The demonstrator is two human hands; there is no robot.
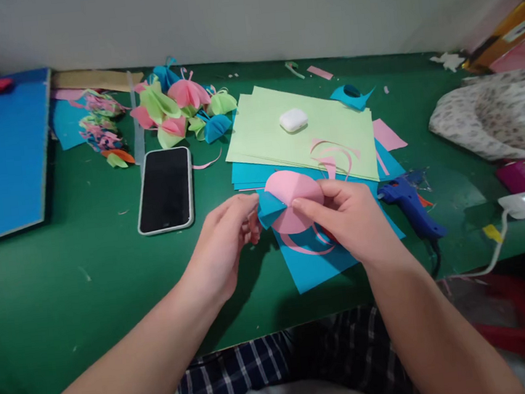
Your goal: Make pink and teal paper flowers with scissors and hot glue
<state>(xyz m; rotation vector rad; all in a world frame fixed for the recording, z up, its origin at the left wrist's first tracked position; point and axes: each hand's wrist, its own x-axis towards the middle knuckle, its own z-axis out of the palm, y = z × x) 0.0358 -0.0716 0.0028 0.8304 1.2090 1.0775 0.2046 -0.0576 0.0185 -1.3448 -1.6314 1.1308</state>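
Fingers, R hand (357,217): pinching pink disc (294,183) at approx. 3 o'clock. Nearer blue fold (270,210): L hand (225,236), at its 9 o'clock edge, can't tell if pinching. Long axis approx. 9-to-3, tip nr disc ctr.

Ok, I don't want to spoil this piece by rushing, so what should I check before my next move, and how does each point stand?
1. Pink disc held: ok, pinched by the right hand, thumb on its upper face.
2. Blue piece on the disc: ok, its point lies over the disc near the middle.
3. Blue piece stuck down: cannot tell; the left hand is at its outer edge.
4. Glue gun hot: cannot tell; it lies to the right of the right hand.
5. Green sheets uncluttered: not ok, the white case and pink scraps lie on them.
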